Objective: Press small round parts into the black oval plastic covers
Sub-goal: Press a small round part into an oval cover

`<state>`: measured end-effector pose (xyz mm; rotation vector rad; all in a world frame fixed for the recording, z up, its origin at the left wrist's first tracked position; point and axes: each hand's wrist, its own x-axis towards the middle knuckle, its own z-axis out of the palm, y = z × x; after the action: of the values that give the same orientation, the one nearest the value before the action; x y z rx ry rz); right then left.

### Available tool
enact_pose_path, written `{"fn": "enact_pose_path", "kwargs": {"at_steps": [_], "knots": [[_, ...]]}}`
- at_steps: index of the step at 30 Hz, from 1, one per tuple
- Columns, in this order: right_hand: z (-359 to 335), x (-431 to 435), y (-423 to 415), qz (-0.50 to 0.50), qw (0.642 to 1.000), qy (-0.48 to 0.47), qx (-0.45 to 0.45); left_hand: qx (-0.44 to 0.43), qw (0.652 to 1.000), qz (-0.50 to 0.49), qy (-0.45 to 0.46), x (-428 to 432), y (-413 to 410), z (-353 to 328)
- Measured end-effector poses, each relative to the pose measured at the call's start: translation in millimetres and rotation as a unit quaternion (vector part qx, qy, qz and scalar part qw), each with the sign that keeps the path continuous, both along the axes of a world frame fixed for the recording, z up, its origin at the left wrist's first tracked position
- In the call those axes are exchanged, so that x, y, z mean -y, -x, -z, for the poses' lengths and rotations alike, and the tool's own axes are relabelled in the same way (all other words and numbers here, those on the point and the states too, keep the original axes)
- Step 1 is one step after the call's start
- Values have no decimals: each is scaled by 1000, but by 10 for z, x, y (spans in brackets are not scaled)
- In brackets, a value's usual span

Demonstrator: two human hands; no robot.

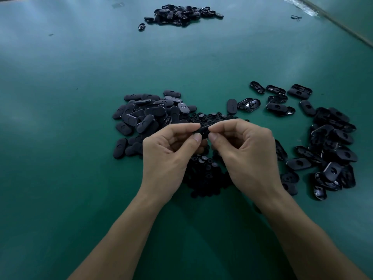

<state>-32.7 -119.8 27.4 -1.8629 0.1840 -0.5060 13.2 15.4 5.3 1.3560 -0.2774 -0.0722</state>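
Observation:
One black oval cover (pixel 204 131) is held up above the green table between both hands. My left hand (pixel 171 150) pinches its left end with thumb and forefinger. My right hand (pixel 244 150) pinches its right end the same way. Below and behind the hands lies a heap of small round black parts (pixel 203 172). Whether a round part sits in the held cover is hidden by the fingers.
A pile of matte oval covers (pixel 145 118) lies left of the hands. Glossy covers (pixel 331 150), many hollow side up, are scattered to the right. A third pile (pixel 181 15) sits at the far side. The green table (pixel 60 138) spreads all around.

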Motion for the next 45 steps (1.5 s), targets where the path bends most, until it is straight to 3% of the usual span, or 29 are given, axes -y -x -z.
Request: {"fn": "enact_pose_path", "kwargs": {"at_steps": [12,21,45], "knots": [[0,10,7,-15,999,36,-3,9,1000,12,-18,7,10,-17],[-3,-43,16,24,994,102,-9,46,995,12,-88,14,14,-10],[0,-90,27,10,999,28,-10,30,997,-16,-63,25,15,-15]]}}
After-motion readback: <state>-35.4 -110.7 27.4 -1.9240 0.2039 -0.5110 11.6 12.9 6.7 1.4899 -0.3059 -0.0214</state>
